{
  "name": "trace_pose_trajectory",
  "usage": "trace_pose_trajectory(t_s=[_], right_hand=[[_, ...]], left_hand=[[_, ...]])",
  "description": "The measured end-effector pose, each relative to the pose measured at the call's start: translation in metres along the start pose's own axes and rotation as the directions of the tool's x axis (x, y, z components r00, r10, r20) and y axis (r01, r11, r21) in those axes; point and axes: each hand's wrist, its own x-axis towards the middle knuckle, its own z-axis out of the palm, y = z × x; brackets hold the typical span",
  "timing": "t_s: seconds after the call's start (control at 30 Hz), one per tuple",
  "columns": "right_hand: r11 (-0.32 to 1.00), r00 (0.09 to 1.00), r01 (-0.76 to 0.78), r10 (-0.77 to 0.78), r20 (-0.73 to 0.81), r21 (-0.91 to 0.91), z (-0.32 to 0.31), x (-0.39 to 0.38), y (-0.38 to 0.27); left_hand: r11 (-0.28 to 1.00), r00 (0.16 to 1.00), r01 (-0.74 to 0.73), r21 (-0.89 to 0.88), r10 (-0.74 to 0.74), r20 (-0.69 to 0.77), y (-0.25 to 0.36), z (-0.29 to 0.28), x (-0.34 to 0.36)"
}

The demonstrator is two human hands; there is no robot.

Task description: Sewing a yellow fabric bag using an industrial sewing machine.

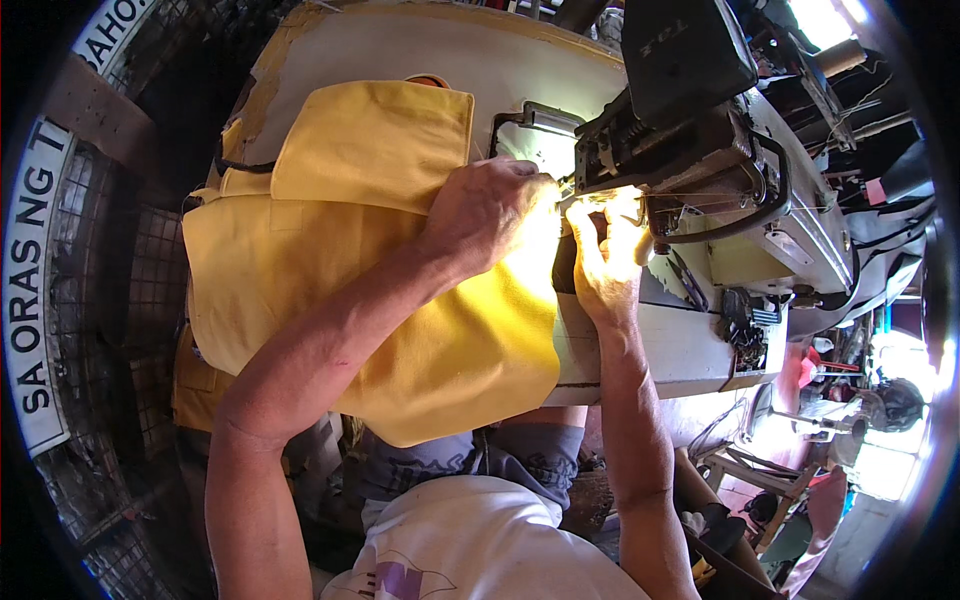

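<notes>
Yellow cloth (450, 340) spreads across the center left of the frame over a pale table (420, 40), its lower part overhanging the near edge. The left hand (488, 215) rests on the cloth, fingers curled together; whether they grip it cannot be told. The right hand (610, 265) is under the sewing machine (680, 165), upper right, thumb apart from the fingers; glare hides any hold. Scissors (690, 283) lie right of it. Room: wire mesh (92, 235) and a white sign (45, 430), far left; wooden frame (765, 475), lower right.
</notes>
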Motion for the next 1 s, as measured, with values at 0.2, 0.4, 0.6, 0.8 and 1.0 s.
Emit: trace_pose_trajectory(t_s=[0.2,0.4,0.6,0.8,1.0], right_hand=[[0.998,0.999,-0.033,0.032,0.028,0.05,-0.003,0.004,-0.002],[0.966,0.984,-0.18,0.175,0.046,0.183,-0.004,0.006,-0.008],[1.0,1.0,0.004,-0.004,0.005,0.007,0.0,0.001,0.002],[0.996,0.998,0.056,-0.055,0.017,-0.072,0.002,-0.004,0.008],[0.991,0.996,-0.095,0.095,0.006,0.096,0.001,-0.001,-0.002]], left_hand=[[1.0,1.0,0.007,0.003,-0.007,-0.008,0.002,0.001,0.002],[0.999,1.0,0.01,0.04,-0.01,0.01,-0.001,0.004,0.002],[1.0,1.0,0.005,0.017,-0.005,0.014,-0.003,0.004,0.001],[0.999,0.999,0.021,0.032,-0.022,0.033,0.0,0.003,0.002],[0.999,0.999,0.014,0.041,-0.015,0.039,-0.001,0.004,0.002]])
